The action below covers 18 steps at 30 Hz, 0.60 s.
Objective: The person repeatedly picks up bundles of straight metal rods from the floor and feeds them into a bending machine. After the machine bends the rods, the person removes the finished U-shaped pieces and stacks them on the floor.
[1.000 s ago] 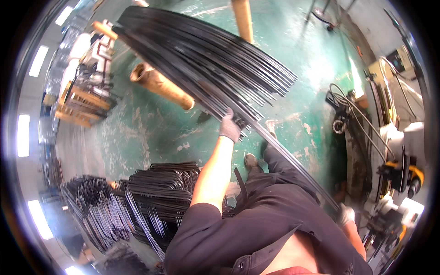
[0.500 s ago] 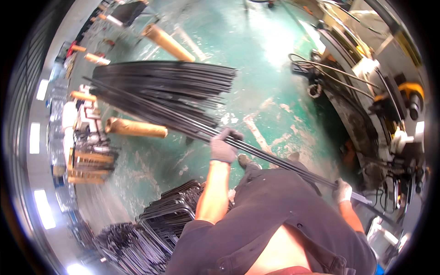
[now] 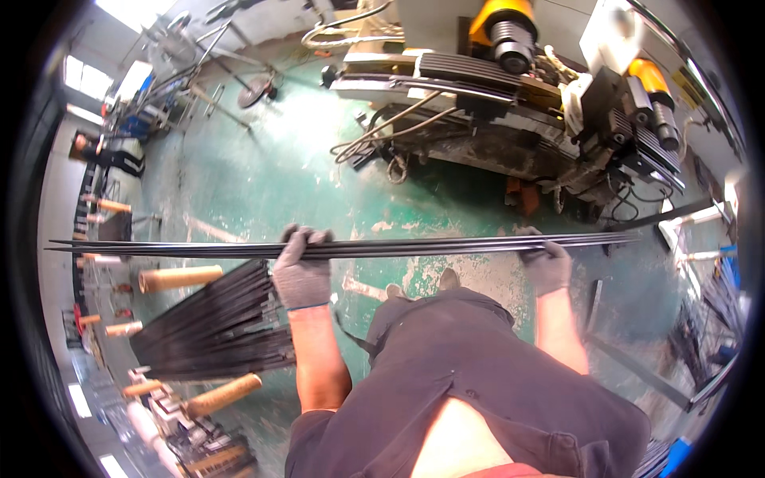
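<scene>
A bundle of several long, thin black metal tubes [image 3: 414,248] stretches level across the view in front of me. My left hand [image 3: 301,269], in a grey knit glove, is closed round the bundle left of its middle. Farther right, my right hand [image 3: 547,265], gloved the same way, grips the tubes with its fingers wrapped about them. Both ends of the bundle reach well past my hands. Below its left part lies a fanned pile of similar black tubes [image 3: 211,327], apart from the ones I hold.
Ahead stands a machine [image 3: 478,119] with orange-capped cylinders and loose hoses. Tan rollers [image 3: 182,278] lie around the tube pile. At far left a person [image 3: 107,155] in dark clothes is visible. More metal stock [image 3: 709,319] stands at the right, and green worn floor [image 3: 263,171] stretches ahead.
My body and view have turned right, toward the machine. The held tubes have come away from the pile and swung from a slant to level across my front. Both hands still grip them.
</scene>
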### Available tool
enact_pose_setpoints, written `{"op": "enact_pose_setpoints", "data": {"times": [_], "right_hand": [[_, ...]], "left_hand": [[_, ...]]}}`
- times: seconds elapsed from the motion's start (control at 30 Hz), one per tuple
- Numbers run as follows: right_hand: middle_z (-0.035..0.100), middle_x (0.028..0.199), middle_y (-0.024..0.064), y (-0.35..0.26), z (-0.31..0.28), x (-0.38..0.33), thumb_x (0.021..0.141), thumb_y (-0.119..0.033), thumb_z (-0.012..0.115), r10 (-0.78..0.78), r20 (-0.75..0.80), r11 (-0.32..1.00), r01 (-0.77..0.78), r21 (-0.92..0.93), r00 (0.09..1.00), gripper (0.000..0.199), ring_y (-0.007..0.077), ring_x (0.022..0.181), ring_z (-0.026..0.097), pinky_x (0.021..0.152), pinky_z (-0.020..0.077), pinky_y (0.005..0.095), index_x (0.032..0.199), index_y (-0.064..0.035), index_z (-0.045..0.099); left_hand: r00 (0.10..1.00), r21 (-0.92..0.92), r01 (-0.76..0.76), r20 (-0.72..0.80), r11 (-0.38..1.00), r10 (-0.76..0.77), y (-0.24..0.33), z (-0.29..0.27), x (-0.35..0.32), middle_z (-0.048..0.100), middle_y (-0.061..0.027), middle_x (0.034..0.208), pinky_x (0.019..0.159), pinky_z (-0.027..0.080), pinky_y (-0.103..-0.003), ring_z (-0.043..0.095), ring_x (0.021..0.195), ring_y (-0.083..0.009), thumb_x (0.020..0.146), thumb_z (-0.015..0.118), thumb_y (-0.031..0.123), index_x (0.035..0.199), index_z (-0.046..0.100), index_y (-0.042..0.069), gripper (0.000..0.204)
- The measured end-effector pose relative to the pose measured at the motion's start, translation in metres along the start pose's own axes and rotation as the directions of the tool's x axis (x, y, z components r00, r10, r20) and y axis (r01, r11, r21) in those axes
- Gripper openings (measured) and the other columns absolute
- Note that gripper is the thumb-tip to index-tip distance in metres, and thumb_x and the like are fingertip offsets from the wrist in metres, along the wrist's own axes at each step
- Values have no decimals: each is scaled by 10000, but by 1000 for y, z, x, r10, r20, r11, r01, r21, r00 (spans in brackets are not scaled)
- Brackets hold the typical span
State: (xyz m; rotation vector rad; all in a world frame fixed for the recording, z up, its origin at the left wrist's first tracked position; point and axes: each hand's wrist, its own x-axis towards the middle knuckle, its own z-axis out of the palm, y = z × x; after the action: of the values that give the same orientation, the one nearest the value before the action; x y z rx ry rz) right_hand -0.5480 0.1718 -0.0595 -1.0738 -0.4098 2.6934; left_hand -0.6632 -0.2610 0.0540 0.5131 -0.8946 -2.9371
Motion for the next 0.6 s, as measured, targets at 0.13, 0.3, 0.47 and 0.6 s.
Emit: {"op": "enact_pose_setpoints", "data": {"times": [0.13, 0.3, 0.47, 0.6], "right_hand": [[657, 969, 136, -18, -17, 50, 987, -2, 542, -120, 141, 987, 104, 120, 983, 76, 309, 1027, 655, 1089, 513, 529, 992, -13, 617], [681, 1023, 113, -94, 0, 35, 1053, -195, 613, -295, 46, 955, 295, 22, 954, 208, 315, 1050, 663, 1025, 552, 453, 1082, 9, 643], [715, 989, 93, -141, -6, 76, 1059, -323, 615, -618, -146, 781, 624, -3, 773, 338, 234, 981, 674, 953, 542, 368, 1083, 8, 676], [719, 936, 77, -104, 88, 76, 1096, -456, 488, -666, -32, 736, 650, -189, 745, 491, 217, 904, 680, 914, 531, 362, 998, -26, 705]], "left_hand": [[968, 124, 134, 195, 983, -157, -35, 53, 39, 662, -114, 1012, 1135, 445, -567, 654, 952, -287, 929, 622, -23, 1174, 647, 42, 255], [888, 92, 109, 438, 990, -139, 11, 100, 124, 611, -95, 1080, 1161, 426, -526, 634, 1062, -277, 934, 618, 38, 1189, 572, -4, 263], [906, 128, 59, 408, 990, -107, 5, 119, 191, 638, -81, 1069, 1157, 463, -516, 650, 1055, -261, 983, 605, 57, 1207, 596, 0, 231], [948, 196, 30, 305, 980, -90, -26, 130, 247, 640, -69, 1038, 1125, 504, -519, 651, 1010, -249, 1062, 592, 183, 1183, 602, 15, 207]]}}
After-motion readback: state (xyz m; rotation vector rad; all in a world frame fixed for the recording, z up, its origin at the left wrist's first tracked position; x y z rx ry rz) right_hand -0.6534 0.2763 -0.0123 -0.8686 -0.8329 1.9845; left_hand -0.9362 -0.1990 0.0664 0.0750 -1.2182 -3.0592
